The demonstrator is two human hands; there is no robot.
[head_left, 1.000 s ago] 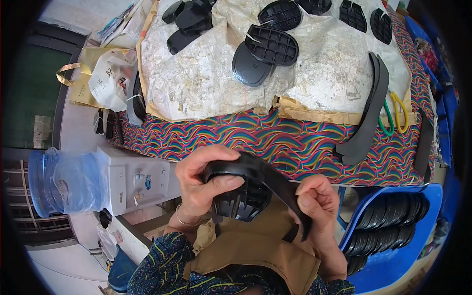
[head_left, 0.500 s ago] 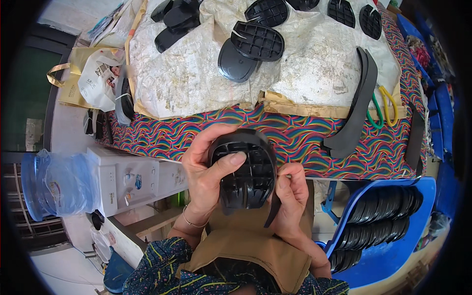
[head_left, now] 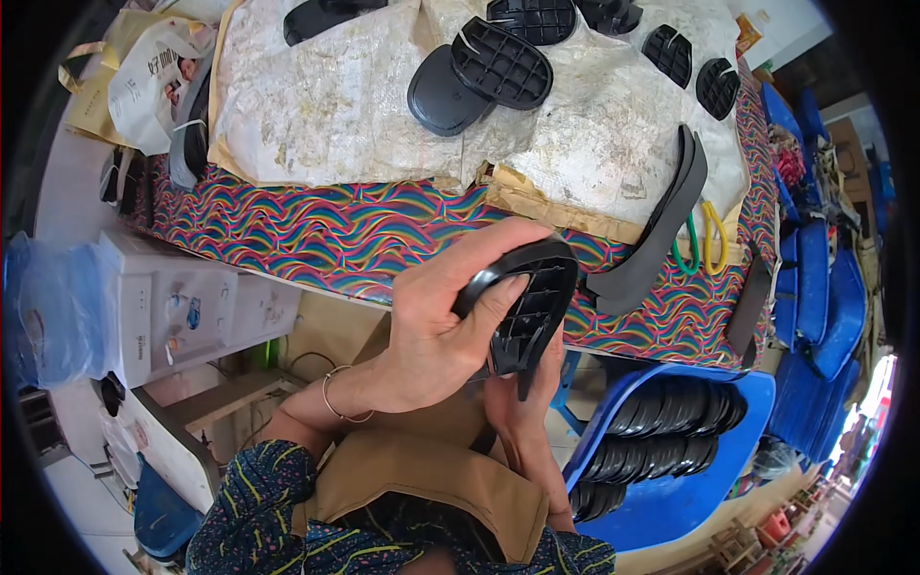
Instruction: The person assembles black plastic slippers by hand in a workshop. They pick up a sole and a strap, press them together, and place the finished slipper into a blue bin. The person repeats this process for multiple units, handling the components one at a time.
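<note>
My left hand (head_left: pixel 426 326) grips a black moulded shoe heel (head_left: pixel 539 302), its thumb on the gridded hollow side and its fingers over the top edge. A thin black strip (head_left: pixel 526 381) runs along the heel's right rim, with its lower end hanging free. Behind and below the heel, my right hand (head_left: pixel 525 398) is closed at the strip and rim; most of its fingers are hidden. The heel is tilted, held above my lap at the table's near edge.
More black heels (head_left: pixel 501 62) lie on a worn white sheet (head_left: pixel 316 105) over the patterned table (head_left: pixel 364 249). Loose dark strips (head_left: pixel 637 249) and scissors with green and yellow handles (head_left: pixel 711 240) lie at right. Below stands a blue bin (head_left: pixel 661 513) of stacked black pieces; a water dispenser (head_left: pixel 182 307) stands left.
My view has shifted to the right. The heel has turned from facing me squarely to a slant, and my right hand has moved from its right side to behind its lower edge.
</note>
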